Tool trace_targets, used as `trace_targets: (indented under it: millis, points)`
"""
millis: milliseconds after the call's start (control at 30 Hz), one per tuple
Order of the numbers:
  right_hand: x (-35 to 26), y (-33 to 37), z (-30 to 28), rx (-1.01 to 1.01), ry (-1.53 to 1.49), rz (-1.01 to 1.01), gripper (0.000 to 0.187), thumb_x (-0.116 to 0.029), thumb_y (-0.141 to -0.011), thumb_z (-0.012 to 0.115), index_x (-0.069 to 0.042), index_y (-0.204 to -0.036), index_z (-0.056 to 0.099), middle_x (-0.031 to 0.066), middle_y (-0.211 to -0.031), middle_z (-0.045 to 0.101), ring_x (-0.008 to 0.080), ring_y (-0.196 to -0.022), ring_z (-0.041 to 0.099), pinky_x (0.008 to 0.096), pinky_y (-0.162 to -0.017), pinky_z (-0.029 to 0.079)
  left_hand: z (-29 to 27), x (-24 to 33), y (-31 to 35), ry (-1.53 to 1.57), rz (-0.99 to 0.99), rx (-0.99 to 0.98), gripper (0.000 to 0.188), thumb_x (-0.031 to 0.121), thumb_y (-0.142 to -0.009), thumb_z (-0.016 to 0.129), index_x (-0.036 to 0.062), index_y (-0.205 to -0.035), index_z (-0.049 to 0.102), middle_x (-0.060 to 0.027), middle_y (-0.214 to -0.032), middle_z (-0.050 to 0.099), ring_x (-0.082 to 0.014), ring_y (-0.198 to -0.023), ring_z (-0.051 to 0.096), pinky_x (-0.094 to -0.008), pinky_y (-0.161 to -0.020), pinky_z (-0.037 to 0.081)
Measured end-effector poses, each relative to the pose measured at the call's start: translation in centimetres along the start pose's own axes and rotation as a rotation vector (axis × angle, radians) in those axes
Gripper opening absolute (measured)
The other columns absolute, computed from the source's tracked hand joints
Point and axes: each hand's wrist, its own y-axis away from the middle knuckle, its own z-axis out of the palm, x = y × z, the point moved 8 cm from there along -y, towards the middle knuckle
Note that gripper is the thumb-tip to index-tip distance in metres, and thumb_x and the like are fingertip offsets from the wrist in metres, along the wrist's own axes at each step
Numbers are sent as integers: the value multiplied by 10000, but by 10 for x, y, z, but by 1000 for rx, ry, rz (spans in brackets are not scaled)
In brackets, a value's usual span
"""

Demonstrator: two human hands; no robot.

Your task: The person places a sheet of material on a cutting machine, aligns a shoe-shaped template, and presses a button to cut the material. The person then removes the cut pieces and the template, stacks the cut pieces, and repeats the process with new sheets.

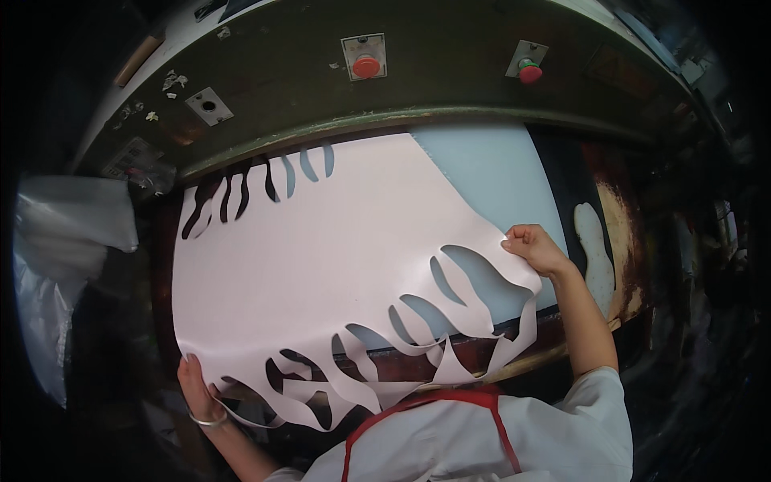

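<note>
Pale pink sheet (305, 265), thin and flexible by the look of it, spread across the middle of the view, partly over a light-blue board (498, 173) bare at 1 o'clock. Grasped at two places: at 8 o'clock by the left hand (194, 390), fingers closed on the near corner; at 3 o'clock by the right hand (540, 251), fingers pinching the edge. Already cut, judging by the curved, leaf-like gaps: a row of slim ones at 11 o'clock and a row of mostly broader ones from 4 round to 7 o'clock, with only narrow wavy strips (466, 291) between. Still whole: the broad middle, with no gap showing, so seemingly the larger share left uncut and the work only partway along. Cannot tell where the missing pieces lie. Sagging near 6 o'clock, close to the white clothing (562, 426). Beyond the board, toward 12 o'clock, a dark green machine beam (281, 80) with a red push-button (366, 67); past the right hand, at 3 o'clock, a pale sole-shaped piece (594, 249).
</note>
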Motion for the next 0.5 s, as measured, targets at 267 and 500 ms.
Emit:
trace_targets:
  millis: [267,500]
  points:
    - [-10,64,-58,118,-35,-225,104,-103,-857,636,-4,-824,633,-27,-697,591,33,-615,513,174,-572,405,40,0,73,-468,-36,-218,211,97,-921,501,-38,-1066,572,-30,-712,604,-66,-471,489,-217,-436,380]
    - [11,278,-160,421,-19,-412,151,-133,-836,647,-19,-774,569,3,-691,598,53,-605,524,196,-574,408,65,12,147,-462,108,-526,263,61,-837,576,-81,-1059,583,-107,-854,671,-133,-689,602,-287,-634,491]
